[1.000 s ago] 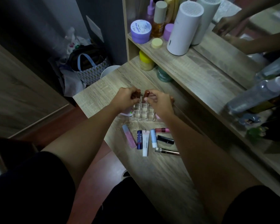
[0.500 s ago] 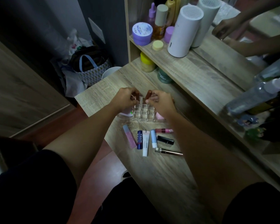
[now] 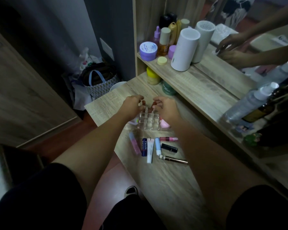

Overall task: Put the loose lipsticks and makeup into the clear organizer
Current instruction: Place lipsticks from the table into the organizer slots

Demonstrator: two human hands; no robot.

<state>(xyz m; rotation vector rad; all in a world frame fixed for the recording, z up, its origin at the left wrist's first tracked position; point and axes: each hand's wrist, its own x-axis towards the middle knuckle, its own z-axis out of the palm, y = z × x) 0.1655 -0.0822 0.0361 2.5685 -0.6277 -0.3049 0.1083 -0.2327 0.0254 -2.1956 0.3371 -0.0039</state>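
Note:
The clear organizer (image 3: 148,121) stands on the wooden table (image 3: 170,183), with a pink sponge (image 3: 165,125) in its right side. Two brown-red lipsticks (image 3: 143,102) (image 3: 154,103) stand upright in its back row. My left hand (image 3: 132,106) and my right hand (image 3: 165,107) hover at them with fingers spread, holding nothing. In front lie loose items: a pink tube (image 3: 135,145), a blue Nivea stick (image 3: 144,146), a white tube (image 3: 150,151), a light-blue stick (image 3: 158,146), a pink gloss (image 3: 168,138), a black lipstick (image 3: 169,147) and a thin wand (image 3: 175,159).
A shelf behind holds a white cylinder (image 3: 184,48), a purple jar (image 3: 148,50) and bottles; a yellow jar (image 3: 152,77) and a green jar (image 3: 168,88) sit below it. A spray bottle (image 3: 249,103) stands at the right by the mirror. A bag (image 3: 98,80) sits on the floor left of the table's edge.
Both hands lowered the two brown-red lipsticks into the organizer's back row, and their fingers have spread off them.

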